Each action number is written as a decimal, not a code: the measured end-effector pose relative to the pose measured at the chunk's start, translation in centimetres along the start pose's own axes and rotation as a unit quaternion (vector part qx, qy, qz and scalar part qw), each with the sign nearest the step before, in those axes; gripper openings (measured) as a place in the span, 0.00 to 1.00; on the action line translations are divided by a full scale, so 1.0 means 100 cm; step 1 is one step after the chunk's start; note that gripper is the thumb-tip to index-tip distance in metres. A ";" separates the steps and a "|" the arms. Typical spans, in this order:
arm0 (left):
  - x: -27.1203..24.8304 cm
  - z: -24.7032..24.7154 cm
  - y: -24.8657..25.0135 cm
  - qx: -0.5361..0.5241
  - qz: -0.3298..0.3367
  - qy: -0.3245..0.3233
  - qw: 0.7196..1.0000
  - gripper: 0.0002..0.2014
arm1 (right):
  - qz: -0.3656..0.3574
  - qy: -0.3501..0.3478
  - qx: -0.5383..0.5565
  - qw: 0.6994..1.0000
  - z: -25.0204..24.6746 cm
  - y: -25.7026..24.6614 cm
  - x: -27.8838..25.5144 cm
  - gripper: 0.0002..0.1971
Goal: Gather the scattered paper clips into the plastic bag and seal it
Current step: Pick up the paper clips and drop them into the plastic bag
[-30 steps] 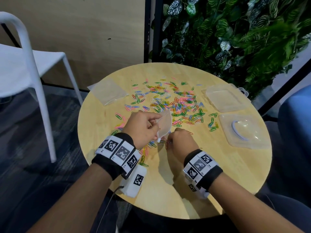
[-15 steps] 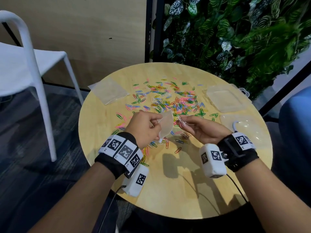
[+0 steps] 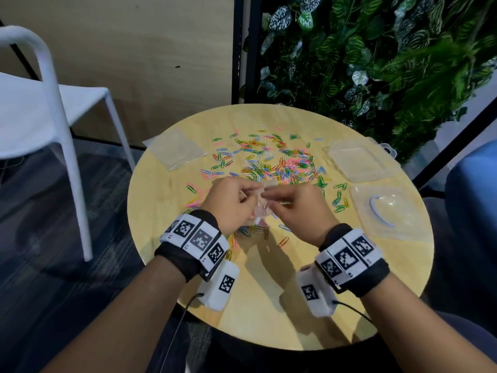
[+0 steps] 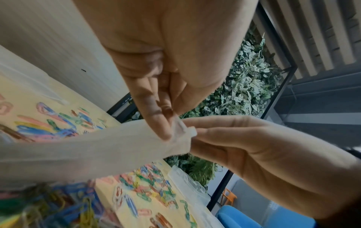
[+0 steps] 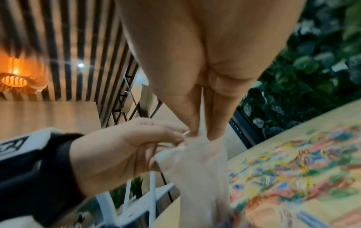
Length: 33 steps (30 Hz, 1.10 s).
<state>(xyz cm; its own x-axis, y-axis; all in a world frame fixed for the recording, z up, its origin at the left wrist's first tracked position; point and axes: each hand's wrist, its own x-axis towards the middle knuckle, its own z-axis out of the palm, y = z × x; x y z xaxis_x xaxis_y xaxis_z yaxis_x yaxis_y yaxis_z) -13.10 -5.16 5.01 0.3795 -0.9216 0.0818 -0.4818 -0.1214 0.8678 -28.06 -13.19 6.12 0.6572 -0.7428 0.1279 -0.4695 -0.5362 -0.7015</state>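
A small clear plastic bag point(image 3: 260, 204) hangs just above the round wooden table point(image 3: 269, 305), with some coloured clips in its bottom. My left hand point(image 3: 248, 192) pinches its top edge. My right hand point(image 3: 271, 197) pinches the same edge from the other side. The left wrist view shows the left hand point(image 4: 173, 128) and the right hand's fingers point(image 4: 210, 134) meeting on the bag point(image 4: 97, 151). In the right wrist view, the right hand point(image 5: 202, 133) nips the bag's point(image 5: 197, 172) top. Many coloured paper clips point(image 3: 271, 162) lie scattered beyond the hands, and several point(image 3: 258, 231) lie under them.
A second flat plastic bag point(image 3: 174, 152) lies at the table's back left. Two clear plastic box halves point(image 3: 360, 162) point(image 3: 387, 208) sit at the right. A white chair point(image 3: 53, 109) stands to the left. A plant wall point(image 3: 376, 63) rises behind the table.
My right hand rose from the table with clips, brought them palm-up to the bag's mouth, then turned over and took hold of the bag's top. The left hand kept holding the bag.
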 end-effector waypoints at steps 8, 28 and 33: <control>0.000 -0.060 -0.011 -0.040 0.029 0.116 0.992 0.11 | 0.091 -0.012 -0.114 0.989 -0.027 0.028 -0.004 0.18; -0.047 -0.133 -0.050 0.066 -0.056 0.161 0.983 0.16 | -0.002 -0.196 -0.370 0.908 0.097 -0.019 0.005 0.17; -0.040 -0.103 -0.045 0.127 -0.083 0.052 0.987 0.15 | 0.073 -0.121 -0.239 0.961 0.066 0.000 0.011 0.10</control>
<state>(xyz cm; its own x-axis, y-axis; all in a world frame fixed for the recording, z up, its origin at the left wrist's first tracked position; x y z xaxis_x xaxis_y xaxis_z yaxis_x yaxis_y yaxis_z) -4.31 2.85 5.82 0.5431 -0.8396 0.0101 -0.5837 -0.3688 0.7234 -23.43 -11.40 1.66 0.6549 -0.7397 -0.1548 -0.7458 -0.5994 -0.2907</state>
